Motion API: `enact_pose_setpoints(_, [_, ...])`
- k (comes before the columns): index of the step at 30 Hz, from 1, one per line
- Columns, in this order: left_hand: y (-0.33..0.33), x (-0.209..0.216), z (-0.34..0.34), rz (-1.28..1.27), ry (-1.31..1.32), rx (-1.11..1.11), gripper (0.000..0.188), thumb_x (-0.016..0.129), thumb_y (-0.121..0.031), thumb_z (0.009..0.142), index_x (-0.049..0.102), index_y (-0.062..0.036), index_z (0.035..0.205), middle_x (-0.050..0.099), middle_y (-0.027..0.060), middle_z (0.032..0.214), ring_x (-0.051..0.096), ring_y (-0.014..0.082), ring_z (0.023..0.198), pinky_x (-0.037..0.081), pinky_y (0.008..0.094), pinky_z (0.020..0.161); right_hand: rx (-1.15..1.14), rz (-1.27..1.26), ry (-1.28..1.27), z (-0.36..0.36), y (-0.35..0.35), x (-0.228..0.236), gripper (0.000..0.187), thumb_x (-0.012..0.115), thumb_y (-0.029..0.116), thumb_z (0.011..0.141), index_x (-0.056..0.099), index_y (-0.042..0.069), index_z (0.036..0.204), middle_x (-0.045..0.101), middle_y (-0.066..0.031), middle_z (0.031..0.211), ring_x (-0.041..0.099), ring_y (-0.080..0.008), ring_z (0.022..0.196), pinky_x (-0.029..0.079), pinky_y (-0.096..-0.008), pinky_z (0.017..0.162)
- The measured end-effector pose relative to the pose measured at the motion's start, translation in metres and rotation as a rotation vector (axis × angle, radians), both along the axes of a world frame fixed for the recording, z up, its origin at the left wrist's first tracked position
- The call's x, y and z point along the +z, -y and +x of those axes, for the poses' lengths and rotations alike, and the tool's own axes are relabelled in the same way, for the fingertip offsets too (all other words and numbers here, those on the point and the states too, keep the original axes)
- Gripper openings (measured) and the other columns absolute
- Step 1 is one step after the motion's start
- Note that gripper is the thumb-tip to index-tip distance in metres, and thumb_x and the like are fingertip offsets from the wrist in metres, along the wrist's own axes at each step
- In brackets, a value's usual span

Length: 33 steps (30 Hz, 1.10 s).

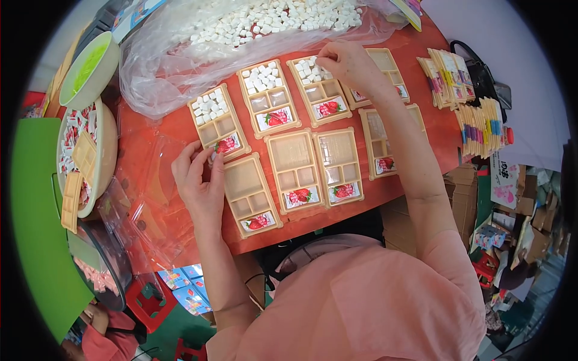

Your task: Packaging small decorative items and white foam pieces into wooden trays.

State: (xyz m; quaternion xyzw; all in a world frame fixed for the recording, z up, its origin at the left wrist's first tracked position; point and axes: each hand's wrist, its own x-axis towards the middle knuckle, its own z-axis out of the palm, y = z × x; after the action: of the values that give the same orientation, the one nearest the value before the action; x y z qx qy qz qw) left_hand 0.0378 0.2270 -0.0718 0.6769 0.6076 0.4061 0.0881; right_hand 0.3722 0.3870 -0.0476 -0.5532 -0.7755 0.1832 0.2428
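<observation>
Our right grip [349, 64] is nearly closed; we can't tell if it's full. White sweets [308, 70] look light, squishy: pinch sides softly.

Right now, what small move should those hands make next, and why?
Perhaps the right hand should fetch more white cubes from the clear plastic: the large compartments of the front trays look bare, while three back trays hold cubes.
</observation>
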Motion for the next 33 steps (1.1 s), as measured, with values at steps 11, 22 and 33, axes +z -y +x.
enact_pose_setpoints(11, [0.001,0.0,-0.001,-0.001,0.013,-0.012,0.021,0.08,-0.002,0.082,0.071,0.0,0.101,0.065,0.0136,0.118,0.059,0.0309,0.104,0.052,0.0386,0.084,-0.163,0.046,0.091,-0.025,-0.122,0.026,0.069,0.08,0.053,0.078,0.067,0.004,0.124,0.071,-0.0203,0.118,0.069,-0.0329,0.11,0.056,-0.0444,0.094])
enact_pose_setpoints(22, [0.001,0.004,-0.002,-0.031,0.015,0.003,0.022,0.079,-0.002,0.082,0.071,0.001,0.103,0.065,0.0117,0.119,0.058,0.027,0.102,0.052,0.0358,0.082,0.167,0.134,0.248,-0.07,-0.165,-0.018,0.042,0.076,0.036,0.088,0.069,0.009,0.119,0.072,-0.0137,0.098,0.07,-0.0299,0.094,0.055,-0.0424,0.082])
enact_pose_setpoints(33, [0.011,0.0,-0.014,-0.03,-0.015,0.033,0.02,0.079,-0.003,0.085,0.072,0.0016,0.103,0.066,0.0113,0.119,0.059,0.0256,0.102,0.052,0.0349,0.083,-0.039,-0.213,-0.315,-0.035,-0.102,0.04,0.033,0.071,0.024,0.082,0.073,0.003,0.106,0.074,-0.02,0.095,0.071,-0.0342,0.089,0.057,-0.041,0.077])
